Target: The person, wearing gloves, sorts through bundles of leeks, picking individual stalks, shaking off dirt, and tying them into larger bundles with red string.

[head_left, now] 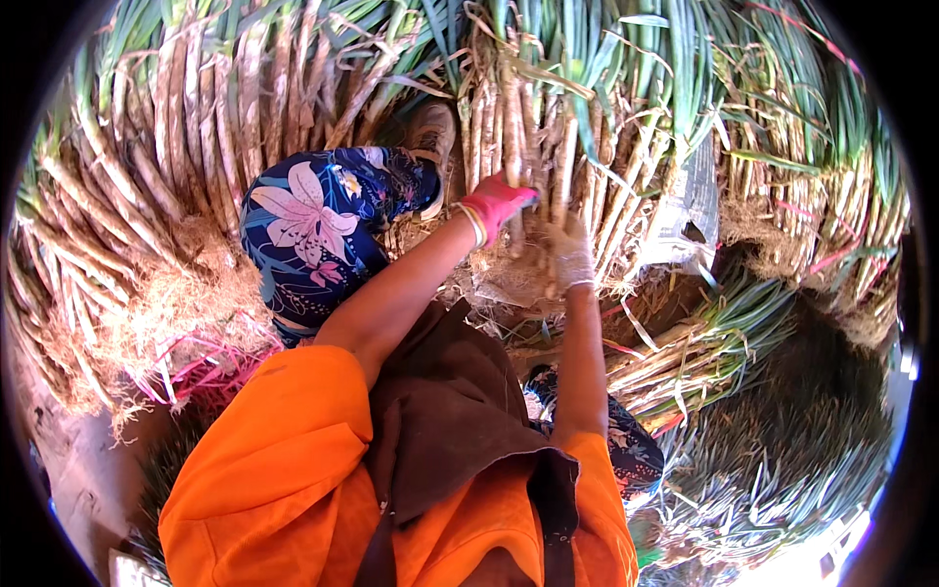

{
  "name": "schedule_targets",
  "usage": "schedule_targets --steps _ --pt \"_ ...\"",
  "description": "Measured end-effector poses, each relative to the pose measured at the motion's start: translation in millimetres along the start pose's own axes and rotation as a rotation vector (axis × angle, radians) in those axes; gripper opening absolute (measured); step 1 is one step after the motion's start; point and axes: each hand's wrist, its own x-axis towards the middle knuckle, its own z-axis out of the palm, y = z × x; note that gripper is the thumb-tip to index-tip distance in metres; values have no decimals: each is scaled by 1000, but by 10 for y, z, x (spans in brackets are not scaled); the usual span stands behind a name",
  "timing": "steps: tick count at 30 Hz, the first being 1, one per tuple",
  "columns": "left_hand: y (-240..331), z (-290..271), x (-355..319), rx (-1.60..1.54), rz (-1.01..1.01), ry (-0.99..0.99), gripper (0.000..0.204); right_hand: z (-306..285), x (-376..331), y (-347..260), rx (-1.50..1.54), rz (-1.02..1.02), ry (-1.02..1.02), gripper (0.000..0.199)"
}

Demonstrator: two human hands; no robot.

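Note:
A thick pile of long green onions, with pale stalks and green tops, lies in front of me, root ends toward me. My left hand, in a pink glove, is closed round a stalk near its lower end. Just to its right, my right hand, in a pale, dirt-coloured glove, is closed at the lower part of another stalk. Its fingers are partly smeared by motion. Loose roots and dirt show between and below the hands.
Upright stacks of green onions stand at left, above tangled pink ties. Tied bundles stand at right. Another bundle lies beside my right forearm. A grey sheet sticks out among the stalks. My shoe is near the pile.

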Motion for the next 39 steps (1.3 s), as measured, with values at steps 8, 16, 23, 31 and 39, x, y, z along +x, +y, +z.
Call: schedule_targets --steps 8,16,23,31,39 --pt "-654 -357 560 -214 60 537 40 -924 83 -212 -563 -262 430 35" --pt "-1582 -916 1703 269 253 363 47 -445 133 20 -59 104 25 37" --pt "-1412 -878 1423 -65 50 161 52 108 579 357 -125 207 -76 17" --pt "-1312 -868 1406 -407 -190 227 28 665 1327 969 -448 21 22 43" --pt "-1349 -1054 1285 -630 -25 -125 27 236 1523 966 -648 -321 -339 57"
